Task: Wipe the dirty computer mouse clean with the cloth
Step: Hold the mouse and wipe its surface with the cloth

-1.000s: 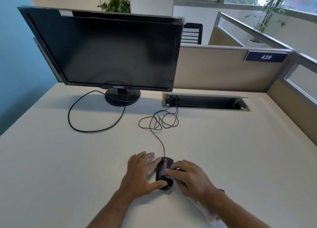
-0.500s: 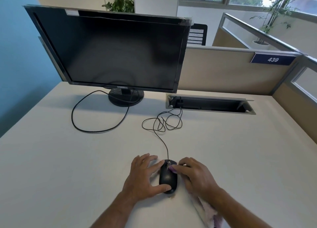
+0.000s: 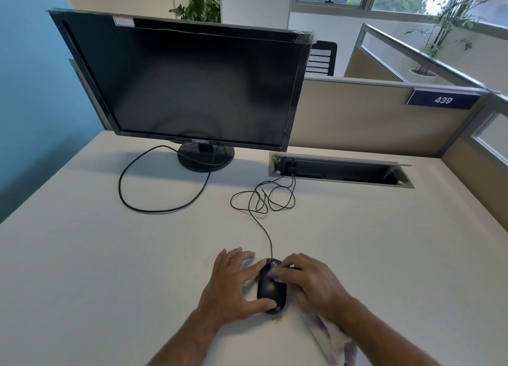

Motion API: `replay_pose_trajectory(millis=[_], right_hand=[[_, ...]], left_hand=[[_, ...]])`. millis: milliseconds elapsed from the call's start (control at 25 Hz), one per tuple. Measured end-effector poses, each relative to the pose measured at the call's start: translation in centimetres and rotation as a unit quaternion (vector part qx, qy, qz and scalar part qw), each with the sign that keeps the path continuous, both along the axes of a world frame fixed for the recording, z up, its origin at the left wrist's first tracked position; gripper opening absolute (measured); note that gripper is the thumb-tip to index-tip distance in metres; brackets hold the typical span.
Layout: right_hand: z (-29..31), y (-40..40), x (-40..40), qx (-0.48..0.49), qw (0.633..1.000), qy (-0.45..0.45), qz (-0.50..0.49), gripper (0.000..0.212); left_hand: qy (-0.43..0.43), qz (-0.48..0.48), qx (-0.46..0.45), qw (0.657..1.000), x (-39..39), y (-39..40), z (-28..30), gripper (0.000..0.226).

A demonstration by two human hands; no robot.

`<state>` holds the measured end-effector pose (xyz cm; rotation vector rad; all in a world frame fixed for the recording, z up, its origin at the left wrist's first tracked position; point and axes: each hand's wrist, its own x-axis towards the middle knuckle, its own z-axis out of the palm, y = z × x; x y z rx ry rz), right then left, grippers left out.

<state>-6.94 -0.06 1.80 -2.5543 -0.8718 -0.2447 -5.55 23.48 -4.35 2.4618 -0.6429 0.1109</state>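
Since 0.5 s ago the right hand (image 3: 313, 281) has kept its fingertips at the front of the mouse (image 3: 270, 287), and both hands sit much as before. That hand's fingers are curled and pressed close together, pinching a fold of the cloth (image 3: 334, 338) against the mouse's front right edge; the rest of the white and purple cloth trails back under the wrist. The left hand (image 3: 233, 286) has its fingers spread, thumb across the mouse's rear, fingers along its left side. The black mouse lies on the desk (image 3: 110, 255) near the front edge, pale specks by its wheel, its cable (image 3: 261, 200) running to the cable slot (image 3: 341, 170).
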Motion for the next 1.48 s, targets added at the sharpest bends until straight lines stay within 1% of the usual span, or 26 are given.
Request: replay_pose_trajectory(millis=[80, 120, 240, 280, 400, 440, 560, 720, 800, 880, 960, 1040, 1120, 1200, 1280, 1320, 1360, 1400, 1480], right_hand=[[0.5, -0.1, 0.7, 0.005, 0.997, -0.001, -0.076, 0.027], [0.7, 0.0, 0.8, 0.004, 0.998, 0.005, -0.069, 0.028], [0.4, 0.4, 0.4, -0.036, 0.998, 0.007, 0.043, 0.036], [0.4, 0.4, 0.6, -0.050, 0.998, 0.004, 0.041, 0.035], [0.9, 0.4, 2.2, -0.075, 0.996, 0.007, -0.058, 0.030], [0.9, 0.5, 2.3, -0.074, 0.996, 0.011, -0.056, 0.030], [0.5, 0.9, 2.3, -0.082, 0.996, 0.023, 0.009, 0.031], [0.9, 0.7, 4.0, -0.111, 0.993, 0.015, -0.047, 0.028], [0.9, 0.9, 4.1, -0.095, 0.995, 0.019, -0.025, 0.026], [0.5, 1.0, 4.2, -0.112, 0.993, 0.033, 0.005, 0.028], [0.4, 0.8, 4.5, -0.142, 0.989, 0.031, -0.030, 0.029], [0.6, 0.4, 4.6, -0.123, 0.990, 0.020, -0.064, 0.027], [0.6, 0.3, 4.3, -0.084, 0.995, 0.035, -0.047, 0.026], [0.4, 0.1, 3.8, -0.087, 0.994, 0.060, -0.027, 0.028], [0.0, -0.3, 4.0, -0.118, 0.990, 0.048, -0.060, 0.030], [0.1, -0.5, 4.1, -0.118, 0.989, 0.040, -0.078, 0.030], [0.4, -0.5, 4.1, -0.097, 0.991, 0.032, -0.087, 0.030], [0.7, -0.4, 4.0, -0.067, 0.994, 0.033, -0.076, 0.031], [0.8, -0.2, 3.1, -0.028, 0.998, 0.057, -0.007, 0.032]], left_hand=[[0.004, 0.003, 0.000, 1.000, 0.0, 0.0, 0.0, 0.090], [0.003, 0.002, -0.001, 1.000, -0.1, 0.0, -0.1, 0.090], [-0.002, -0.004, -0.003, 1.000, -0.1, 0.1, -0.2, 0.088], [-0.003, -0.004, -0.002, 1.000, -0.1, 0.1, -0.2, 0.088], [-0.002, -0.002, 0.004, 1.000, -0.1, 0.1, -0.1, 0.088], [-0.002, -0.003, 0.007, 1.000, -0.1, 0.1, -0.1, 0.088], [-0.009, -0.006, 0.003, 1.000, -0.1, 0.1, -0.1, 0.086], [-0.011, -0.006, 0.006, 1.000, -0.1, 0.2, -0.3, 0.088], [-0.009, -0.006, 0.007, 1.000, -0.1, 0.2, -0.3, 0.088], [-0.011, -0.005, 0.013, 1.000, 0.0, 0.2, -0.4, 0.088], [-0.011, -0.002, 0.014, 1.000, 0.0, 0.1, -0.4, 0.089], [-0.012, 0.002, 0.012, 1.000, 0.0, 0.1, -0.3, 0.089], [-0.016, 0.003, 0.010, 1.000, 0.0, 0.1, -0.4, 0.088], [-0.017, 0.003, 0.008, 1.000, 0.0, 0.1, -0.4, 0.089], [-0.013, 0.006, 0.008, 1.000, 0.0, 0.1, -0.4, 0.090], [-0.012, 0.009, 0.011, 1.000, 0.0, 0.1, -0.4, 0.090], [-0.011, 0.011, 0.012, 1.000, -0.1, 0.0, -0.3, 0.090], [-0.014, 0.013, 0.012, 1.000, -0.1, 0.0, -0.3, 0.090], [-0.026, 0.015, 0.009, 1.000, -0.1, -0.1, -0.3, 0.087]])
